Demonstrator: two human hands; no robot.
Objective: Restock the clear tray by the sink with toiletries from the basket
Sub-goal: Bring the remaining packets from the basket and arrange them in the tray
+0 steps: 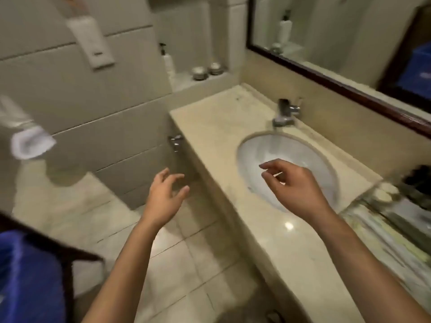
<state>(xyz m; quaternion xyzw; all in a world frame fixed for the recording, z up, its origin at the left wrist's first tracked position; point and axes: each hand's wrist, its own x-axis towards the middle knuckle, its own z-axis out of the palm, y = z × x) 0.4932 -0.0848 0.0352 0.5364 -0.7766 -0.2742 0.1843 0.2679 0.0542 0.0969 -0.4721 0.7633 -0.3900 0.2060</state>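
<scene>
The whole view is blurred by motion. My left hand [163, 197] hovers over the tiled floor, left of the counter, fingers loosely spread and holding nothing. My right hand [291, 185] hangs over the white sink basin [263, 150], fingers relaxed and empty. The clear tray [396, 213] lies at the right edge of the counter, smeared, with dark and pale items on it that I cannot identify. A blue basket [25, 280] sits at the lower left, partly out of frame.
A chrome faucet [285, 113] stands behind the basin on the beige marble counter [210, 122]. A pump bottle [168, 61] and two small jars [206, 71] sit in a wall niche. A toilet-paper roll [30, 143] hangs at left. A framed mirror [338, 40] fills the upper right.
</scene>
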